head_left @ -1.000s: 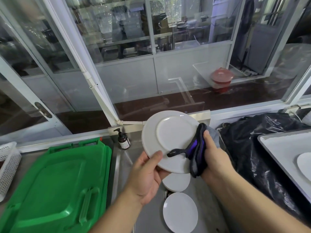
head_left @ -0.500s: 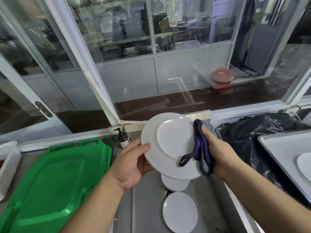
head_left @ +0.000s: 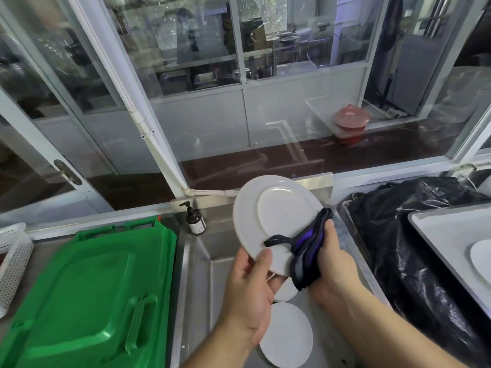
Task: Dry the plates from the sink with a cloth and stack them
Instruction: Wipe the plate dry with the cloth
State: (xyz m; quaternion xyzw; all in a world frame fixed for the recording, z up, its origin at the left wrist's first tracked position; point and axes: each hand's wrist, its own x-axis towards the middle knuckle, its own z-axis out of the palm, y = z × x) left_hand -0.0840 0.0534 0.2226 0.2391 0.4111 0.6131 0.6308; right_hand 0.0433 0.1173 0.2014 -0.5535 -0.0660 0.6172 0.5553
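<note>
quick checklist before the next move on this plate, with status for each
1. Left hand grips the held plate at its lower rim, thumb on the face: ok.
2. Right hand holds the cloth against the plate's lower right edge: ok.
3. Plate fully dry on both sides: cannot tell; only one side shows.
4. Plate held above the sink, not over the counter edge: ok.
5. Plates left in the sink: at least two, one plate low in the sink and one partly hidden under the hands: not ok, task unfinished.
6. Stacking spot: a white tray at right carries a plate at the frame edge: ok.
</note>
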